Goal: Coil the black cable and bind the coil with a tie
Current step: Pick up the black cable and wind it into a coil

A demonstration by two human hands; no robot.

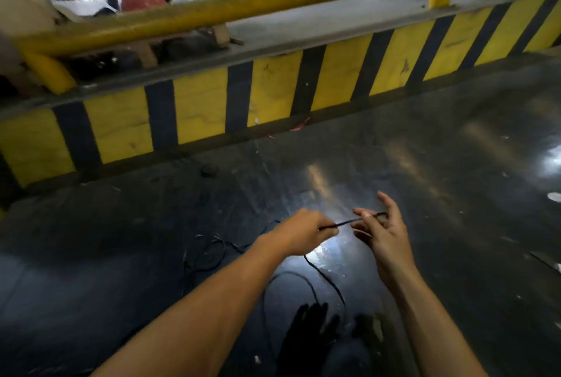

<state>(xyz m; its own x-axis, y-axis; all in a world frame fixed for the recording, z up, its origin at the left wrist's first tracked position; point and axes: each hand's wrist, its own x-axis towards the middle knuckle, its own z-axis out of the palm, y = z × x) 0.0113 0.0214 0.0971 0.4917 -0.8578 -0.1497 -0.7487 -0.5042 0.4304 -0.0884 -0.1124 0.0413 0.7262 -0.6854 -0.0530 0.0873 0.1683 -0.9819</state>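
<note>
Black cable (340,222) runs taut between my hands: left hand (306,232) pinches it, right hand (383,232) grips its end with spare fingers spread, probably to start a loop. Its slack trails loose over the floor (455,194), uncoiled.

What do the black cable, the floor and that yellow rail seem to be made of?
The black cable looks rubber- or plastic-sheathed: thin, matte, bending in loose loops. The floor seems to be polished or sealed concrete: dark, glossy, mirroring the lights. The yellow rail is probably painted steel tube: round, with scuffed, dirty paint.
</note>
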